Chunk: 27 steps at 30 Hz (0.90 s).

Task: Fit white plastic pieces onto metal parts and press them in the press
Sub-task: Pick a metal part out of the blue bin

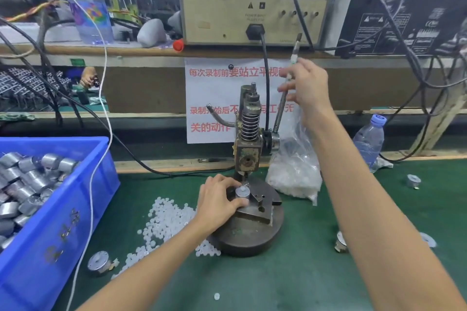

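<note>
Steel on steel at the bench: the little hand press (pixel 249 139) stands dark and worn, a coiled spring up its column, on a heavy round base (pixel 252 240) with a dull, rough face. On the angular fixture block (pixel 255 212) sits the metal part (pixel 242 193), a short, smooth, silvery cylinder right under the ram, and there's a small translucent white plastic piece (pixel 242 188) perched on its top. The left hand (pixel 217 201) grips that cylinder, fingers curled behind it, thumb in front. Up high, the right hand (pixel 307 86) is wrapped round the thin rod of the lever (pixel 280 113), well above the part. Just left of the base, touching its edge, a loose heap of white plastic beads (pixel 164 217) spreads over the green felt-like mat (pixel 316 247). Far left, the blue plastic crate (pixel 83 199) holds a jumble of shiny metal cylinders (pixel 30 177). Behind the base to the right, a crinkled clear bag (pixel 295 171) slumps, packed with more white pieces.
</note>
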Each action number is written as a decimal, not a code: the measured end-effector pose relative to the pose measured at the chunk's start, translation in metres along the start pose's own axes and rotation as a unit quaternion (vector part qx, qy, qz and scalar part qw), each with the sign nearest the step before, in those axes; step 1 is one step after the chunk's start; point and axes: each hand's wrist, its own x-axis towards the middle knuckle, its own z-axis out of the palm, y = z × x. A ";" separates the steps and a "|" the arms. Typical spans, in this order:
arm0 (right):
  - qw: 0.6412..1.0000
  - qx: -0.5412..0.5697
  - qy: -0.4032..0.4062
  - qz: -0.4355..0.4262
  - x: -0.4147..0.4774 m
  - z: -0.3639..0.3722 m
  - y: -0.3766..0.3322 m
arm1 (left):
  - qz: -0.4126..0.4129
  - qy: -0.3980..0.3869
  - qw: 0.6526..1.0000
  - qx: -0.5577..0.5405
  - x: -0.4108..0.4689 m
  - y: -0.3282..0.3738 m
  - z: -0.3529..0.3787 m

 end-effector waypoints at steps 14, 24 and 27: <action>0.956 0.052 0.151 -0.248 -0.118 0.003 0.046 | 0.002 0.010 1.000 -0.013 0.000 -0.006 0.005; 0.997 -0.043 0.007 -0.058 -0.063 0.005 0.034 | 0.031 0.032 0.999 0.019 -0.005 -0.002 -0.001; 0.991 -0.129 0.007 -0.035 -0.085 -0.006 0.066 | 0.068 0.022 0.997 0.021 -0.013 0.001 -0.006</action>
